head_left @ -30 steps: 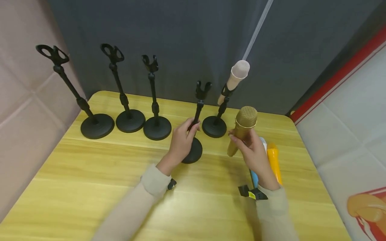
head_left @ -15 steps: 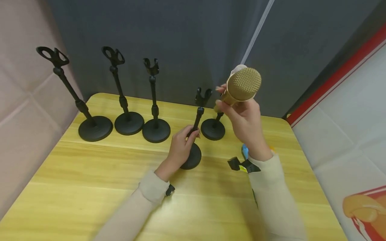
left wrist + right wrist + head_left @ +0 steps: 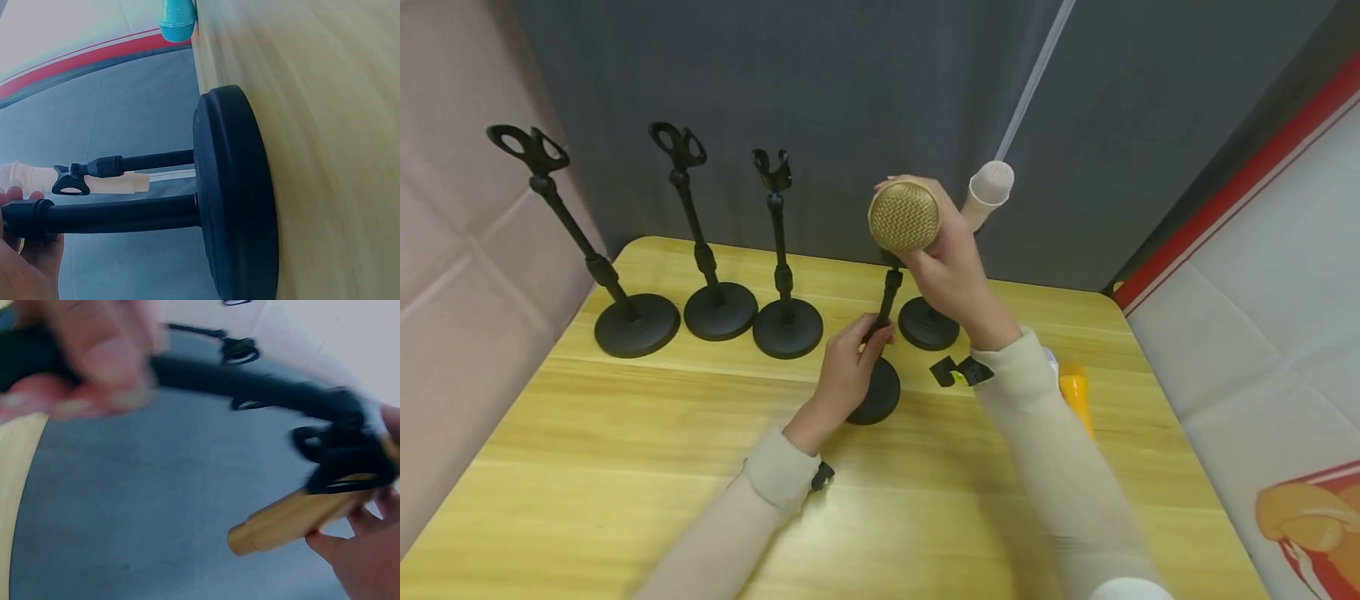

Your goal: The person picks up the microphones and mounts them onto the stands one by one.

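Observation:
My left hand (image 3: 842,367) grips the pole of a black desktop microphone stand (image 3: 880,396), low over its round base. My right hand (image 3: 953,275) holds a gold microphone (image 3: 904,217) at the top of this stand, its mesh head turned up towards the head camera. From the right wrist, the stand's black clip (image 3: 350,465) overlaps the gold handle, whose tail end sticks out below; I cannot tell whether the handle sits inside the clip. In the head view the clip is hidden behind the microphone and hand.
Just behind to the right, a pale microphone (image 3: 990,187) sits in the clip of another stand (image 3: 928,323). Three stands with bare clips (image 3: 788,329) line the left. An orange microphone (image 3: 1075,396) and a blue one (image 3: 177,22) lie at right. A grey curtain (image 3: 775,75) backs the table.
My right hand has lifted the gold microphone from the table's right side, up and leftward to the held stand's top, tilting its head towards the camera. My left hand keeps its grip.

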A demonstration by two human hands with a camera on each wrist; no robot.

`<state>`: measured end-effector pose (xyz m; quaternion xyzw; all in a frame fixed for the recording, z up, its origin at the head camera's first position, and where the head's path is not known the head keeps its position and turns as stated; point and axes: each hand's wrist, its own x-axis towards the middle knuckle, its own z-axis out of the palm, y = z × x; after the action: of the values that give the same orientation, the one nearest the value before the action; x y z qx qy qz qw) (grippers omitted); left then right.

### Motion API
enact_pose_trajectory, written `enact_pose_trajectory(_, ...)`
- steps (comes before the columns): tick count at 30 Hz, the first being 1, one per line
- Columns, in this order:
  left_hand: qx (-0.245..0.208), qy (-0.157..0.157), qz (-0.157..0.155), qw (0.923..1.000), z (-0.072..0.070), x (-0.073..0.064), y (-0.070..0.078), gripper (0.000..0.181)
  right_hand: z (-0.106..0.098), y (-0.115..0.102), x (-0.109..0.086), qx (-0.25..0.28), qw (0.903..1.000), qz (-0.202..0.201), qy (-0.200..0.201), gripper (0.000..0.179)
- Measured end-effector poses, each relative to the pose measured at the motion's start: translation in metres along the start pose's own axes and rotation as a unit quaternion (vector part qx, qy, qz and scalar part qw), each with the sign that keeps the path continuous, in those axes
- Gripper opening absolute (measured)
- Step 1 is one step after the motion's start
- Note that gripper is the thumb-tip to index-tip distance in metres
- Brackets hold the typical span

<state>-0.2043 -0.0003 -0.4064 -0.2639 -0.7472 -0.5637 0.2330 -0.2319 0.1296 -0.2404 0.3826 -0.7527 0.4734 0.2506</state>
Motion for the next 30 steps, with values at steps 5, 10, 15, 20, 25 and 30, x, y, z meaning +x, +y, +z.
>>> enact_pose_trajectory(5,-0.001,0.006,0.000,1.0000,0.000,-0.001,0.000,0.016,0.007,0.013,-0.004,0.023,0.9993,0.024,0.016,0.051)
enact_pose_trajectory(10,0.001,0.012,0.008,0.9999,0.001,-0.001,0.002,0.014,0.014,0.022,-0.005,0.023,0.9985,0.013,0.049,0.058)
enact_pose_trajectory(15,0.000,0.019,0.015,0.9997,0.001,0.000,0.001,0.014,0.021,0.027,-0.004,0.002,0.9956,-0.002,0.094,0.047)
enact_pose_trajectory(20,0.001,0.014,0.010,0.9998,0.000,0.002,-0.002,0.015,0.026,0.029,-0.005,-0.037,0.9910,0.001,0.129,0.043)
enact_pose_trajectory(25,-0.022,0.005,-0.007,0.9997,-0.002,0.002,-0.003,0.017,0.027,0.028,-0.004,-0.050,0.9897,0.003,0.134,0.039)
enact_pose_trajectory(30,-0.027,0.005,-0.009,0.9996,-0.002,0.001,-0.003,0.019,0.029,0.026,-0.005,-0.078,0.9864,0.007,0.145,0.033)
